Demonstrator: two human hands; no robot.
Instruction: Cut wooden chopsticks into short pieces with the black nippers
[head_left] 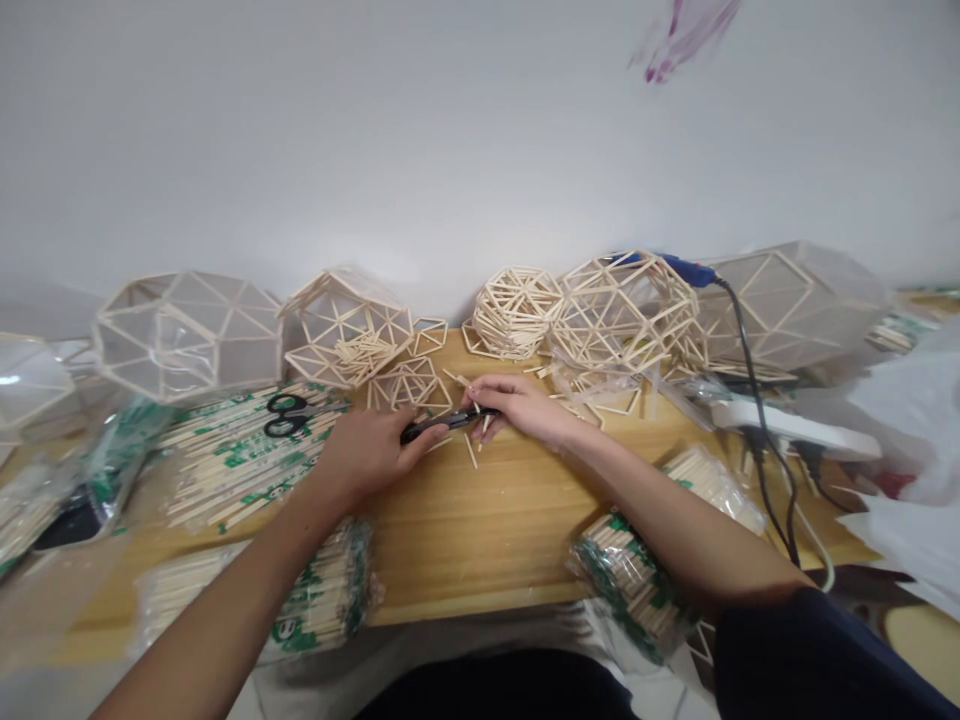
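My left hand is closed around a black-handled cutting tool that points right across the wooden table. My right hand meets the tool's tip, fingers pinched on a thin wooden stick. A few short stick pieces lie on the wood just under both hands. A flat triangulated stick frame lies just behind my left hand.
Stick-built geodesic domes and paper-covered ones line the back wall. Black scissors rest on packs of wrapped sticks. More stick packs sit at the front edge. A blue glue gun, cable and power strip are at right.
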